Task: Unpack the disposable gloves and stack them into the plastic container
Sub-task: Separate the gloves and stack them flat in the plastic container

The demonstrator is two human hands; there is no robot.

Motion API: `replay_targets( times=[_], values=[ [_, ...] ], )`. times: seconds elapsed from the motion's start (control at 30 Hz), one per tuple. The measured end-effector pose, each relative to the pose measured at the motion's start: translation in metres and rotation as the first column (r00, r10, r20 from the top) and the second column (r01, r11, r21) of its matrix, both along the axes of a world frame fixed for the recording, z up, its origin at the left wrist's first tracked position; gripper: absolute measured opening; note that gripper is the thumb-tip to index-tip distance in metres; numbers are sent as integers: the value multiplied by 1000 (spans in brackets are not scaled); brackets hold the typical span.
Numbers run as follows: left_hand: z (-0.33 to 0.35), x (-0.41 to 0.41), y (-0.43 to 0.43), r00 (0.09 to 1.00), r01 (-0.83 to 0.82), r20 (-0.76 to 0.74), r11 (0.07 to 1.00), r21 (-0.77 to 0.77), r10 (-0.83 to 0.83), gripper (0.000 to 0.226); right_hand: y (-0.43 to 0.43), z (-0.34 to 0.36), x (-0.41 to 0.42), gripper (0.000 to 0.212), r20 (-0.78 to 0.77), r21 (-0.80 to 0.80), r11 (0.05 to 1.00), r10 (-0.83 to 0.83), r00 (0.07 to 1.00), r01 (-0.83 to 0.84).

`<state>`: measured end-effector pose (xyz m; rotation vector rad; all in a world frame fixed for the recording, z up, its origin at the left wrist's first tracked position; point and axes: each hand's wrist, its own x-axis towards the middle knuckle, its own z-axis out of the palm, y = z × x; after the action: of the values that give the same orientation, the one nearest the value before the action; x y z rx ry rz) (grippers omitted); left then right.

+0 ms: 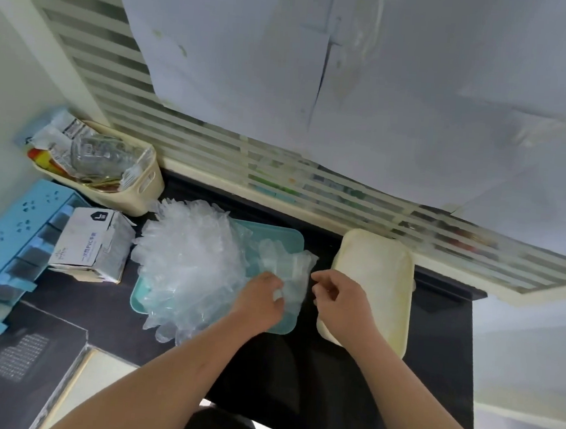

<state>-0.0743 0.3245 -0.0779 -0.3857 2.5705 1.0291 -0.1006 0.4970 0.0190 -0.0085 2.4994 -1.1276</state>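
Left grip (pixel 262 296) pinches filmy clear glove (pixel 293 268) over teal tray (pixel 280 238); right grip (pixel 336 298) loosely curled, empty; crinkly glove heap (pixel 188 258) leftward.

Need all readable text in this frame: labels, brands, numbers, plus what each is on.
"L": dark badge on top of the glove box.
"PVC": printed line on the same box; the characters around it are too blurred to read.
Packets in the cream basket: print there, too blurred to read.
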Motion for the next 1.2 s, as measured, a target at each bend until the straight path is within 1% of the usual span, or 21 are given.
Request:
replay_targets(
  times=[0.07, 0.13, 0.17, 0.23, 0.27, 0.33, 0.37, 0.4, 0.47, 0.5, 0.57, 0.63, 0.67, 0.7, 0.8, 0.83, 0.93, 1.0, 1.1, 1.13, 1.2],
  values=[
    [21, -7, -14, 979, -192, -31, 958, 212, 203, 32, -5, 2, -3, 46, 36, -62, 997, -45, 998, 47],
    [43, -11, -29, 949, -303, 74, 826, 475, 306, 39, -11, 8, -10, 66, 97, -150, 985, -69, 993, 83],
    [54, -13, -38, 943, -325, 136, 742, 587, 305, 45, -13, 12, -13, 73, 143, -199, 974, -77, 987, 105],
    [77, -14, -56, 961, -277, 195, 649, 709, 197, 46, -19, 18, -24, 87, 248, -321, 934, -79, 965, 159],
    [88, -13, -64, 971, -235, 203, 617, 751, 122, 39, -22, 22, -29, 93, 287, -369, 914, -59, 956, 167],
    [109, -9, -71, 977, -185, 211, 558, 809, 18, 16, -29, 26, -40, 103, 336, -415, 896, -8, 942, 156],
    [115, -6, -72, 977, -176, 212, 526, 832, -8, 12, -31, 27, -45, 104, 355, -444, 883, 19, 935, 150],
    [118, -5, -75, 974, -192, 225, 496, 847, -6, 15, -35, 29, -49, 99, 373, -470, 869, 38, 927, 153],
    [124, -5, -78, 964, -259, 259, 403, 878, 56, 14, -40, 30, -52, 70, 393, -541, 829, 100, 914, 142],
    [125, -6, -80, 962, -273, 267, 326, 905, 64, 16, -41, 31, -52, 56, 410, -594, 792, 146, 900, 142],
    [123, -11, -86, 960, -280, 277, 172, 944, 46, 33, -44, 34, -49, 46, 505, -661, 709, 178, 845, 246],
    [119, -14, -91, 946, -318, 310, 93, 943, 92, 31, -45, 37, -46, 41, 593, -662, 653, 156, 790, 368],
    [115, -15, -92, 944, -321, 309, 106, 941, 115, 31, -46, 38, -44, 39, 598, -656, 653, 142, 789, 379],
    [115, -16, -93, 945, -320, 301, 165, 933, 127, 31, -45, 38, -43, 38, 581, -645, 667, 113, 806, 372],
    [115, -17, -95, 970, -243, 224, 425, 872, 96, 32, -38, 40, -45, 35, 485, -633, 697, 16, 875, 338],
    [121, -17, -95, 973, -226, 222, 476, 850, 66, 35, -34, 44, -47, 33, 439, -616, 727, -3, 899, 303],
    [133, -23, -86, 968, -238, 245, 481, 844, 49, 40, -24, 59, -53, 25, 308, -497, 858, 37, 951, 128],
    [139, -30, -74, 968, -252, 229, 463, 850, 105, 37, -14, 63, -55, 29, 283, -450, 890, 67, 957, 71],
    [148, -37, -50, 962, -267, 221, 381, 885, 161, 25, 11, 63, -56, 37, 273, -420, 901, 10, 962, 110],
    [150, -37, -48, 960, -270, 221, 377, 886, 170, 23, 16, 61, -54, 40, 265, -409, 904, -10, 964, 122],
    [153, -38, -38, 961, -267, 209, 416, 869, 182, 25, 34, 62, -53, 49, 226, -351, 926, -63, 972, 141]
  ],
)
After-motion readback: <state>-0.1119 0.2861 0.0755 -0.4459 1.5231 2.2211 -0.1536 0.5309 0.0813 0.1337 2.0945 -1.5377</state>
